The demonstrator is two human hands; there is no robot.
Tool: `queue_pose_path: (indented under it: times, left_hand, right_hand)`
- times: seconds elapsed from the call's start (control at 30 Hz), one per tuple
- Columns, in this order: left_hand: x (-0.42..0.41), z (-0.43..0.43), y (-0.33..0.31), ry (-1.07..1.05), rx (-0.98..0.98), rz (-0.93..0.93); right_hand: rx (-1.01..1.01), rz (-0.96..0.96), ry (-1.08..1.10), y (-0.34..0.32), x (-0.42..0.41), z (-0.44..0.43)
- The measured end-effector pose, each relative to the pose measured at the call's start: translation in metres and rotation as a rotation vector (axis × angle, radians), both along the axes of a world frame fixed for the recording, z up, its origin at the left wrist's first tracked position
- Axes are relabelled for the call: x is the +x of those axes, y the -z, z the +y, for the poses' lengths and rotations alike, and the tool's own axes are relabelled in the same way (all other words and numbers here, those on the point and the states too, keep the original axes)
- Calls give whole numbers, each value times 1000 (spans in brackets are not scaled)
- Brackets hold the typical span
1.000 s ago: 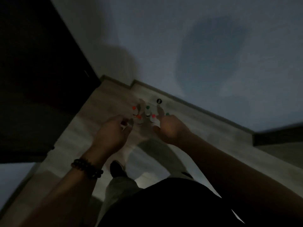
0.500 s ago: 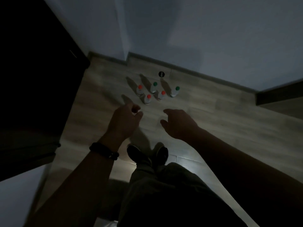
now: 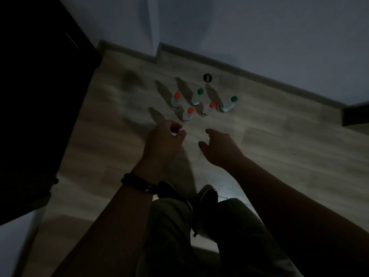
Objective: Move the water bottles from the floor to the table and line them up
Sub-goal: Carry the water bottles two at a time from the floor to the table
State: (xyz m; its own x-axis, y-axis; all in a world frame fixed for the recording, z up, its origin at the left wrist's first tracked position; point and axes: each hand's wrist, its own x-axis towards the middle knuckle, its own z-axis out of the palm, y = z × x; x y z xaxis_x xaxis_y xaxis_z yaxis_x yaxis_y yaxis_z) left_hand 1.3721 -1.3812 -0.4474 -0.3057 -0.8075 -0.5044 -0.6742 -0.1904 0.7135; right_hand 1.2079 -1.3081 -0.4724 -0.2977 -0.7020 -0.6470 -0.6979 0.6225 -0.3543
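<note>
standing upright on the pale wood floor (image 3: 289,148), five water bottles (image 3: 196,99) form a loose cluster close to the baseboard (image 3: 259,79) at the foot of the wall (image 3: 249,27). three have orange caps: the left orange-capped bottle (image 3: 175,102), the near orange-capped bottle (image 3: 187,116) and the right orange-capped bottle (image 3: 207,111). two have green caps: the back green-capped bottle (image 3: 196,99) and the far-right green-capped bottle (image 3: 226,105), which stands a little apart from the rest. long shadows run from the bottles toward the wall. a small black disc (image 3: 207,77) lies flat on the floor just behind the cluster.

both hands are held out low in front of the person, short of the bottles and touching none of them. the left hand (image 3: 164,140) is nearest the near orange-capped bottle, its fingers loosely curled toward the thumb with nothing between them. the right hand (image 3: 219,148) is relaxed and empty, forefinger stretched forward and thumb spread to the side, in front of the right orange-capped bottle. the two hands are near each other but apart.

a dark beaded bracelet (image 3: 137,183) circles the left wrist. below the hands, two dark shoes (image 3: 207,196) show side by side on the floor, with dark trousers (image 3: 229,236) above them. a tall dark cabinet (image 3: 40,106) fills the left side. the light is dim, so the bottle labels cannot be read.
</note>
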Motion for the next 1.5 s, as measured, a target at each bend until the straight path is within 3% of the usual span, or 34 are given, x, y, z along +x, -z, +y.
queue_pose_path:
  times: [0.37,0.57,0.67,1.03,1.13,1.3,1.5]
  left_hand:
    - [-22,-42,217,-79,-76,68]
    - [-24,-69,270,35,-223,53]
    - [-2,-89,286,80,-256,39]
    - [1,-97,358,404,-163,-211]
    - [6,-97,373,405,-67,-233]
    - [1,-95,394,401,27,-84]
    - [-16,-92,425,323,-77,-131]
  right_hand:
    - [-82,-76,318,290,-42,-60]
    - [-273,-146,345,380,-65,-107]
    - [-358,-144,241,406,-70,-124]
    - [-483,-278,177,396,-63,-124]
    - [-582,-301,184,383,-65,-115]
    - [-770,-346,127,357,-61,-96]
    - [-927,-244,154,339,-63,-82]
